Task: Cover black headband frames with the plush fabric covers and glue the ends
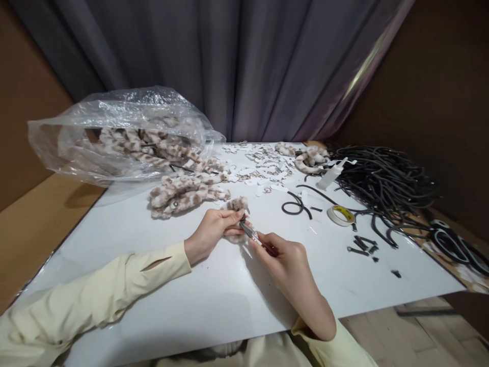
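Note:
My left hand (pixel 211 230) is closed on a brown-and-white fluffy fabric tube (pixel 237 205), with a small dark piece showing at the fingertips. My right hand (pixel 290 260) grips a pair of pliers (pixel 249 231) with dark red handles. Their metal jaws meet the dark piece beside my left thumb; whether they are clamped on it I cannot make out. To the left of my hands lies a bundle of the same fluffy tubes (pixel 179 194).
A clear plastic bag (pixel 126 109) of fluffy tubes stands back left. Small metal bits and white tags (pixel 263 163) are scattered at the back. On the right are black cords (pixel 385 178), a glue bottle (pixel 330 176), a tape roll (pixel 341 215), cut cord pieces (pixel 362 244) and scissors (pixel 454 244).

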Action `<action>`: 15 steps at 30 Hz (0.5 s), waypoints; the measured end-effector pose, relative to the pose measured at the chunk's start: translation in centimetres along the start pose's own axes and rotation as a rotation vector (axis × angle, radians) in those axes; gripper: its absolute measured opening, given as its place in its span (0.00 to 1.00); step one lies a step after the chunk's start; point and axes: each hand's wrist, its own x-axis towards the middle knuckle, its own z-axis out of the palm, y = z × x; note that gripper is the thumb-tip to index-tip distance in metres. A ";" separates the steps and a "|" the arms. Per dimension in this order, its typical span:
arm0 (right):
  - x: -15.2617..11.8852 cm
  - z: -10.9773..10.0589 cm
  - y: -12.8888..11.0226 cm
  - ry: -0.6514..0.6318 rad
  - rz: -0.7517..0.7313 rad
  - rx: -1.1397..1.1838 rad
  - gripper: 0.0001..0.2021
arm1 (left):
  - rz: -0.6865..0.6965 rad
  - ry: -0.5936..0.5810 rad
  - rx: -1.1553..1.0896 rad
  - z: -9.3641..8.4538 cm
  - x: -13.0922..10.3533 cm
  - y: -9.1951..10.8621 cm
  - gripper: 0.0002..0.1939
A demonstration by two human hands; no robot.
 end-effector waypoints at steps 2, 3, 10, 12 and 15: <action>-0.2 0.3 -0.1 0.029 -0.100 -0.077 0.15 | -0.012 0.011 -0.001 0.1 0.0 0.1 0.19; -0.3 0.4 -0.1 0.040 -0.138 -0.110 0.15 | -0.019 0.014 -0.001 0.1 -0.1 0.1 0.19; -0.5 1.6 -0.3 0.090 -0.244 -0.286 0.13 | -0.025 0.072 -0.029 0.5 -0.1 0.0 0.18; -0.4 1.9 -0.3 0.096 -0.243 -0.325 0.13 | -0.013 0.088 -0.057 0.7 -0.1 -0.1 0.17; 0.0 2.6 -0.4 0.107 -0.245 -0.385 0.15 | 0.016 0.097 -0.076 0.8 0.1 -0.2 0.15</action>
